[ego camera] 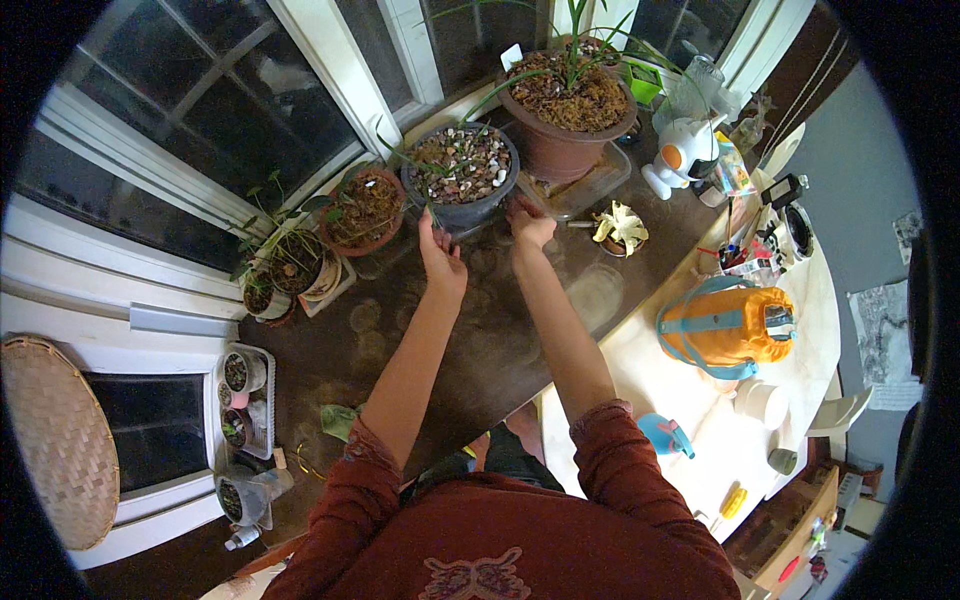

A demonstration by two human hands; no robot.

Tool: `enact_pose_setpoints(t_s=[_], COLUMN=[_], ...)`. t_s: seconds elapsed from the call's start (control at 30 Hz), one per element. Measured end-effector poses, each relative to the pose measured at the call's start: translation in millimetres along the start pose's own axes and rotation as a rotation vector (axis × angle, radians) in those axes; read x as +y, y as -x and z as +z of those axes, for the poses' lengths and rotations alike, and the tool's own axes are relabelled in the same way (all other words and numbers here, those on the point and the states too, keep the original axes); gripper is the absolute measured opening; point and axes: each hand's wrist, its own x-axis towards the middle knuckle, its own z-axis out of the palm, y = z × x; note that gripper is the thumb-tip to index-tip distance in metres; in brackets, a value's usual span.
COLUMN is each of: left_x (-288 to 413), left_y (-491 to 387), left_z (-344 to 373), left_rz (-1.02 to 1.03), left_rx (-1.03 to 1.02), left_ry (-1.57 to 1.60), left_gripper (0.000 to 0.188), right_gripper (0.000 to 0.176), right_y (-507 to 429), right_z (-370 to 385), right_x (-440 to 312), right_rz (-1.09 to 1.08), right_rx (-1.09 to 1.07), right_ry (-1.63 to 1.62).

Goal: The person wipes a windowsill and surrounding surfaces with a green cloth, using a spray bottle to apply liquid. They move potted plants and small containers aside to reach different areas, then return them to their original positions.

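Both my hands are at the near side of a round dark-grey plant pot (466, 214) filled with pebbles and a few thin green leaves. My left hand (442, 255) is at its lower left, thumb up beside a hanging leaf, fingers partly curled. On the right, my right hand (531, 223) has its fingertips hidden in the shade by the pot's base; its grip cannot be told. A terracotta-coloured pot (364, 241) with a small plant stands left of the grey pot. A large brown pot (559, 154) with long leaves sits in a clear tray (619, 176) to the right.
The dark tabletop (472, 330) bears round water marks. A small pot with pale leaves (621, 227) and a white toy-like figure (679, 159) stand right. Several small pots line the window at left. An orange bag (724, 324) and a teal spray bottle (666, 435) are on the white table (637, 360).
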Motion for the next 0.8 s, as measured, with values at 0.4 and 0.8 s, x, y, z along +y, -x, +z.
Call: enact_pose_setpoints(t_s=[0.4,0.8], left_x=[-34,-65], left_y=[71,182], left_z=[-14,-55], left_rz=[-0.133,-0.247], left_rx=[-0.055,-0.215], left_ry=[-0.043,-0.247], left_gripper=[0.083,0.081], right_gripper=[0.030,0.032], right_y=[64,121], right_z=[-62,-195], right_x=[-45,-44], right_rz=[-0.244,-0.342], right_rx=[0.075,-0.021], right_ry=[0.365,0.150])
